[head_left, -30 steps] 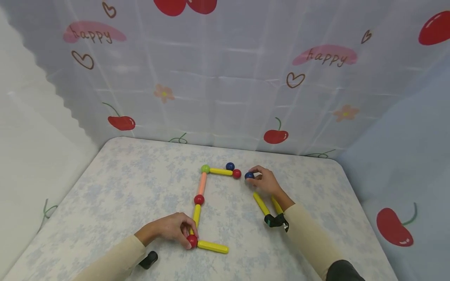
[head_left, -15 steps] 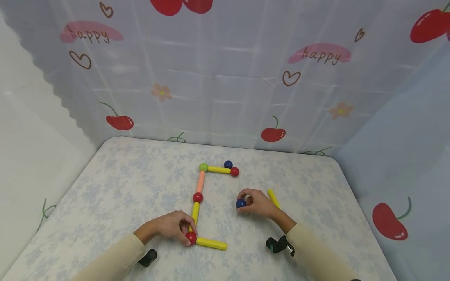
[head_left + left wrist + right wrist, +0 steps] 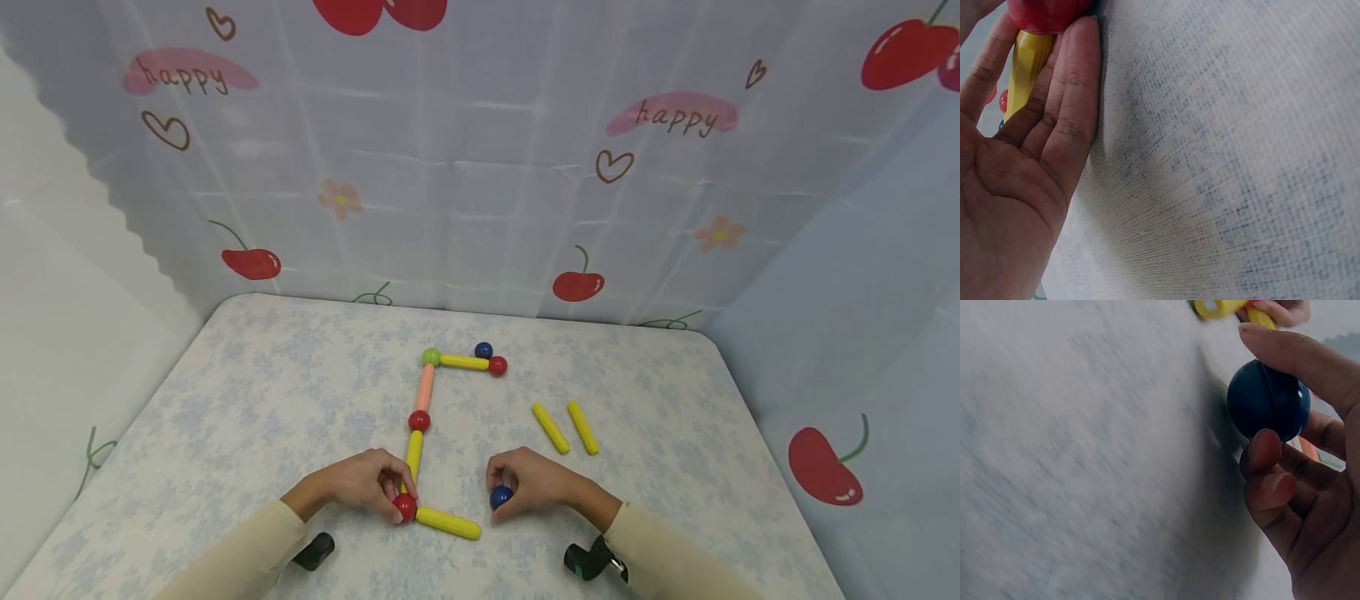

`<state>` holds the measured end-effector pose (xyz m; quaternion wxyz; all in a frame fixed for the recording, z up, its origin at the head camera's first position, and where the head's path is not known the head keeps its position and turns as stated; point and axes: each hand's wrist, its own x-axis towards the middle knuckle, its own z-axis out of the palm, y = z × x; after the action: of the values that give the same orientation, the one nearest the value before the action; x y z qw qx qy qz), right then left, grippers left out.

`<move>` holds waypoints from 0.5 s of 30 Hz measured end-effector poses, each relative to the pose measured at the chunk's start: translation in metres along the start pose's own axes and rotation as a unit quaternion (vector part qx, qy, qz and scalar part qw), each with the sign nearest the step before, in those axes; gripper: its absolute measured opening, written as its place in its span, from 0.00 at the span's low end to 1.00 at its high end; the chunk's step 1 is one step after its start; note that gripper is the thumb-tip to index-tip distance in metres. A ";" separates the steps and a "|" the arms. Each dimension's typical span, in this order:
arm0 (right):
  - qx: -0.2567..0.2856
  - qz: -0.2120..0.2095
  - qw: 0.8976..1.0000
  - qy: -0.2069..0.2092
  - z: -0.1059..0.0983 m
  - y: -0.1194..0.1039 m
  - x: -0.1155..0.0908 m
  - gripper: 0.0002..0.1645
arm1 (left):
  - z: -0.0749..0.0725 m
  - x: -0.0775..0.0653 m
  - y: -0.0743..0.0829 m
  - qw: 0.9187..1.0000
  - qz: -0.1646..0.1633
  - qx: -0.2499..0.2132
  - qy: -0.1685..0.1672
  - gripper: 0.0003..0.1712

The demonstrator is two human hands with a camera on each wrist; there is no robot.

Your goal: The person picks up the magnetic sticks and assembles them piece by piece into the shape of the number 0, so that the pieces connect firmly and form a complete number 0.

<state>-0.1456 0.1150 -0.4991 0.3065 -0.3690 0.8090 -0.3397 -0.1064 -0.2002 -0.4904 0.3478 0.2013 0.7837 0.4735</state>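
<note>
My left hand pinches a red ball at the near corner of a chain of toy rods and balls. One yellow rod runs away from that ball, and another yellow rod points right with its far end bare. My right hand holds a blue ball between thumb and fingers, a short gap from that bare end. In the right wrist view the blue ball shows a seam, and the rod's end appears beyond it. In the left wrist view the fingers lie beside the red ball.
Farther along the chain come a red ball, a pink rod, a green ball, a yellow rod and an end red ball. A blue ball sits behind it. Two loose yellow rods lie right.
My right hand has carried the blue ball from the back of the table toward me and slightly left, near the bare rod end. The left hand keeps its hold on the red ball.
</note>
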 end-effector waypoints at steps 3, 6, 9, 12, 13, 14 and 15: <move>-0.004 -0.008 1.000 -0.020 0.007 -0.006 -0.001 0.17 | 0.000 0.000 0.000 1.000 -0.004 0.000 0.001 0.12; -0.021 -0.021 0.999 -0.028 0.013 -0.012 0.000 0.18 | 0.000 0.000 0.000 1.000 -0.007 0.002 0.003 0.12; -0.042 -0.038 0.998 -0.034 0.018 -0.017 0.000 0.19 | 0.000 0.001 0.001 1.000 -0.010 0.003 0.004 0.12; -0.052 -0.044 0.997 -0.039 0.020 -0.021 0.000 0.20 | 0.000 0.000 0.001 1.000 -0.013 0.001 0.003 0.12; -0.054 -0.045 0.997 -0.038 0.021 -0.021 0.000 0.21 | 0.000 0.000 0.001 1.000 -0.014 0.001 0.003 0.12; -0.054 -0.042 0.997 -0.037 0.021 -0.022 0.000 0.21 | 0.000 0.000 0.001 1.000 -0.014 0.001 0.003 0.12; -0.052 -0.039 0.997 -0.036 0.021 -0.023 0.000 0.21 | 0.000 0.000 0.002 1.000 -0.014 0.001 0.003 0.12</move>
<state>-0.1204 0.0970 -0.4937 0.3023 -0.4276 0.7989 -0.2959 -0.1066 -0.1992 -0.4891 0.3520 0.1892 0.7879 0.4685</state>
